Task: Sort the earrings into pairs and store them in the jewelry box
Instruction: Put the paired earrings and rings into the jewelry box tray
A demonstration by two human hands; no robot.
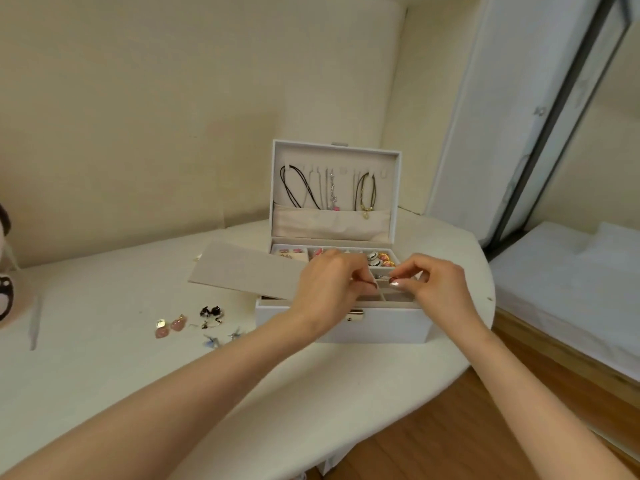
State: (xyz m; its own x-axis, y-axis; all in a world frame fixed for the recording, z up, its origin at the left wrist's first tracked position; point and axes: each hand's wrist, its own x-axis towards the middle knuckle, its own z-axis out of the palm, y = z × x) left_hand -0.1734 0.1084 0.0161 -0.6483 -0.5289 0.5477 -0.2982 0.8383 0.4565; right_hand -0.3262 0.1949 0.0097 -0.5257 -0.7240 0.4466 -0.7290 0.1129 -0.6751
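Colours noted: white jewelry box [346, 327] on cream-white table [104, 375]; brown wood floor [450, 438].
Box lining beige; black cord necklaces [294, 188] hang beyond the left hand [329, 289]. Left of that hand lie pink earrings [171, 325], black earrings [210, 311] and pale blue earrings [221, 337]. Thumbnail [394, 280] of the right hand [436, 285] shows a glossy dark-red-to-silver finish. Between the two hands, a small silvery earring [381, 278]; pattern too small to read.

Both bare forearms come in from the bottom corners and meet in the middle. The bare left hand [330, 284] is knuckles-up, fingers curled, tips pinched together. The bare right hand [438, 284] mirrors it, glossy dark thumbnail showing. Their fingertips nearly touch, both pinching a tiny silvery piece [380, 279], too small to make out.
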